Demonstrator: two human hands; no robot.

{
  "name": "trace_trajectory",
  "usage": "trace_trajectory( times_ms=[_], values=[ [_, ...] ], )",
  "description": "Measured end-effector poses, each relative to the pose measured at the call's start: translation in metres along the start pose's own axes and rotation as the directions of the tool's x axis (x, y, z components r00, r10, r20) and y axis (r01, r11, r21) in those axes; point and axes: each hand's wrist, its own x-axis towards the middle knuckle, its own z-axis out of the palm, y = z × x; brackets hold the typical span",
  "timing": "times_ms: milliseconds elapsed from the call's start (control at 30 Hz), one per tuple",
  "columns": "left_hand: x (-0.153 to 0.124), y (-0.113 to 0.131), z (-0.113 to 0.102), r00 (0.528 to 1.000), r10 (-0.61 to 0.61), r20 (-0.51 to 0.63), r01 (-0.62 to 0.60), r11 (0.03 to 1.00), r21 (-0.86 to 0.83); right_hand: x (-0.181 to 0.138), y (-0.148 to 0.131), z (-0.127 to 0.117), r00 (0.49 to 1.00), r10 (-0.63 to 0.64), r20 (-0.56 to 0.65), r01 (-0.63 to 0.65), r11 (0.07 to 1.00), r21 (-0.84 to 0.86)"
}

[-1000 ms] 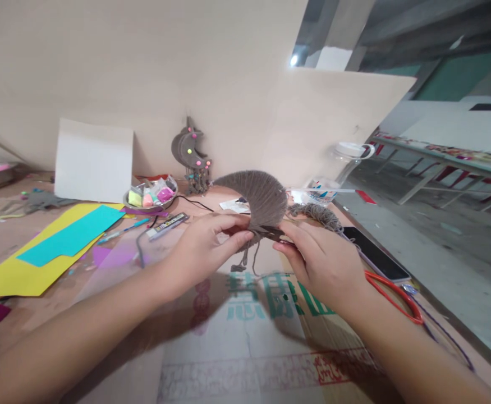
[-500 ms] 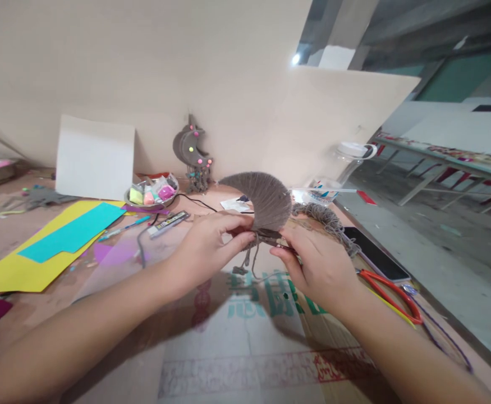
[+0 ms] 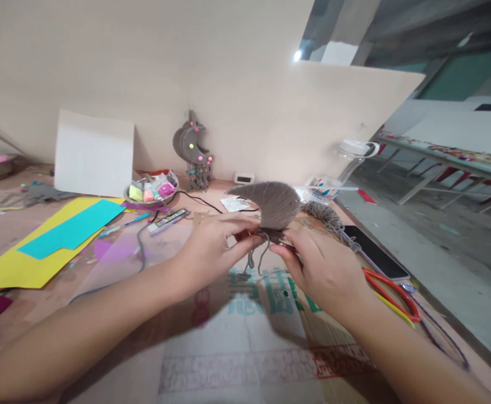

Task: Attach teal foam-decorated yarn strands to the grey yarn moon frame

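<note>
Between my two hands is a grey crescent moon (image 3: 279,205) wound all over with yarn, raised above the work surface. My left hand (image 3: 222,244) pinches its lower left edge between thumb and fingers. On the lower right, my right hand (image 3: 319,264) grips the same piece with thumb and forefinger closed. Loose strands of grey yarn (image 3: 250,261) dangle beneath it between the hands. The crescent's lower end is partly hidden by my fingers.
A similar crescent with coloured balls (image 3: 190,146) leans at the wall. Nearby are a bowl of clay packets (image 3: 152,189), yellow card (image 3: 22,269), a yarn hank (image 3: 327,221), a phone (image 3: 375,252), orange-handled scissors (image 3: 392,289) and a clear bottle (image 3: 348,160).
The crescent has tipped and shifted slightly right and down, uncovering a small white device by the wall. Both hands keep their grip.
</note>
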Motion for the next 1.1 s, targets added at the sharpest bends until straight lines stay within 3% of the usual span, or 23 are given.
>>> trace_trajectory(
  times_ms=[467, 667, 767, 867, 967, 1100],
  values=[
    [0.003, 0.002, -0.002, 0.997, 0.024, 0.068, -0.018, 0.996, -0.093, 0.001, -0.001, -0.001, 1.000, 0.016, 0.005, -0.016, 1.000, -0.024],
    [0.003, 0.004, -0.005, 0.984, -0.130, 0.124, 0.151, 0.973, -0.177, -0.002, 0.000, 0.001, 1.000, 0.026, 0.016, -0.027, 0.999, 0.041],
    [0.003, 0.003, -0.006, 0.968, -0.179, 0.173, 0.219, 0.944, -0.249, 0.001, 0.001, -0.006, 0.992, 0.129, 0.006, -0.128, 0.980, 0.153],
    [0.004, 0.001, -0.006, 0.964, -0.182, 0.194, 0.238, 0.917, -0.319, 0.006, 0.013, -0.009, 0.934, 0.357, 0.017, -0.347, 0.894, 0.283],
    [0.005, -0.001, -0.005, 0.969, -0.183, 0.169, 0.229, 0.922, -0.313, 0.003, 0.036, 0.005, 0.842, 0.515, 0.160, -0.538, 0.787, 0.303],
    [0.004, -0.003, -0.002, 0.963, -0.236, 0.134, 0.267, 0.909, -0.319, -0.016, 0.065, 0.050, 0.782, 0.447, 0.434, -0.567, 0.799, 0.199]
  ],
)
